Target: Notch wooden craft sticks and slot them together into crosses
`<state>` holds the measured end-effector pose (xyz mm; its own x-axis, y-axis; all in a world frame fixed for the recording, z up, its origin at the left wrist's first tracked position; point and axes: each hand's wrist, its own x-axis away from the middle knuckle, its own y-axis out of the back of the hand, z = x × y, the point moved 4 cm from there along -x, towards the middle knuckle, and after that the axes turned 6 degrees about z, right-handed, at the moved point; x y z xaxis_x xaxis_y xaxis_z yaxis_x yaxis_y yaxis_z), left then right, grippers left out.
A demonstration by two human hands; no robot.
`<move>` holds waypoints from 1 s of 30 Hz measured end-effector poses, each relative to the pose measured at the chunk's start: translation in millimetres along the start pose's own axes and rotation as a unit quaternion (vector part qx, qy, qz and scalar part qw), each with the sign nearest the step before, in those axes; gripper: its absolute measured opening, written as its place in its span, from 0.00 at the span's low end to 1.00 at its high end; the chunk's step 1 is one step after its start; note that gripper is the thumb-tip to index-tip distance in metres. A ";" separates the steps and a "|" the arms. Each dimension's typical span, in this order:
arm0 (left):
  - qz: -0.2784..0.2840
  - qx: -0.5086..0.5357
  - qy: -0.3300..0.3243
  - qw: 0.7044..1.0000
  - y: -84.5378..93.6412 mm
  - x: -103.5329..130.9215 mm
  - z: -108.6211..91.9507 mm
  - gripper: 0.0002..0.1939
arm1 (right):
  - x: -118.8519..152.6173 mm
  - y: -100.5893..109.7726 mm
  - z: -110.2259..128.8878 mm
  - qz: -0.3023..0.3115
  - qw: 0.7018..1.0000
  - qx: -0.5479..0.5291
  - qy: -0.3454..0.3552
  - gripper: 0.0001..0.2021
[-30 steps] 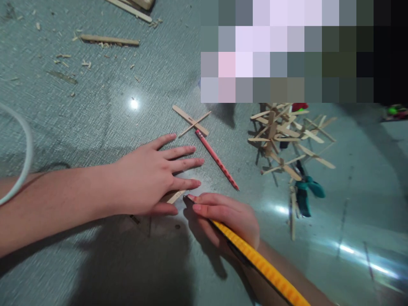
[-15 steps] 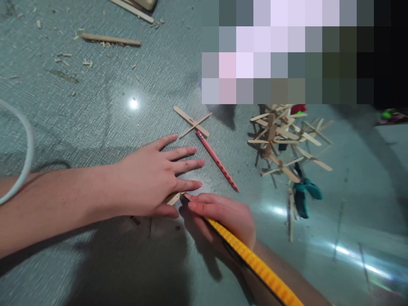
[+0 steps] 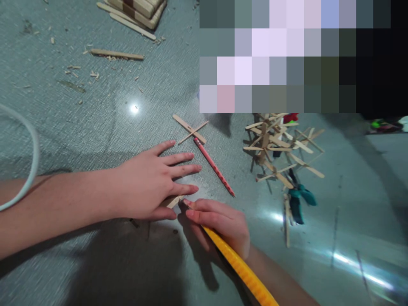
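Note:
My left hand [image 3: 149, 182] lies flat with fingers spread, its palm over a wooden stick [image 3: 174, 201] whose end shows between the little finger side and the thumb. My right hand [image 3: 219, 223] is closed round a yellow-handled cutter [image 3: 244, 265], its tip touching or very near the end of that stick. Beyond my fingers, a red pencil [image 3: 215, 168] lies slanted, its upper end by two crossed wooden sticks [image 3: 190, 128].
Bundled sticks [image 3: 140, 12] sit at the top left, near a single stick [image 3: 117, 54] and shavings. On the right are a pile of joined sticks [image 3: 270, 144] and teal-handled pliers [image 3: 298, 204]. A white cable [image 3: 35, 148] curves at the left edge.
The view has shifted, so the far items appear lower and more of the bundled sticks shows. Both hands stay in nearly the same place, and the cutter's handle has tilted slightly.

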<state>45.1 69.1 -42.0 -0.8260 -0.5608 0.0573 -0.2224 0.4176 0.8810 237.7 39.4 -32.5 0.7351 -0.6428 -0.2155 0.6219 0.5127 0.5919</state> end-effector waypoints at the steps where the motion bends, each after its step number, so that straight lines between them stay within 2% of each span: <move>1: -0.002 0.000 0.000 1.000 0.1 0.1 -0.1 0.30 | 0.1 0.0 -0.6 0.002 1.000 -0.007 -0.002 0.11; 12: 0.006 0.003 0.004 1.000 -1.2 1.8 1.4 0.30 | -1.3 -2.0 -2.8 0.004 1.000 -0.020 0.007 0.12; 18: -0.004 -0.011 0.000 1.000 0.4 1.8 2.0 0.31 | 4.4 1.5 -3.3 -0.005 1.000 -0.006 0.017 0.08; 22: -0.013 -0.022 -0.006 1.000 0.0 2.6 1.7 0.31 | 10.5 4.1 -2.7 -0.018 1.000 0.003 0.009 0.14; 25: -0.015 -0.019 -0.009 1.000 -1.0 2.6 1.6 0.33 | 7.4 4.9 -1.1 -0.039 0.999 0.009 0.003 0.17; 30: -0.004 -0.017 -0.004 1.000 -1.8 1.4 1.6 0.32 | -4.5 5.1 2.0 -0.040 0.999 0.000 0.000 0.14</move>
<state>43.5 68.7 -44.3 -0.8278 -0.5592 0.0462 -0.2124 0.3885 0.8966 237.1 43.8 -27.0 0.6829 -0.6816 -0.2627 0.6786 0.4589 0.5735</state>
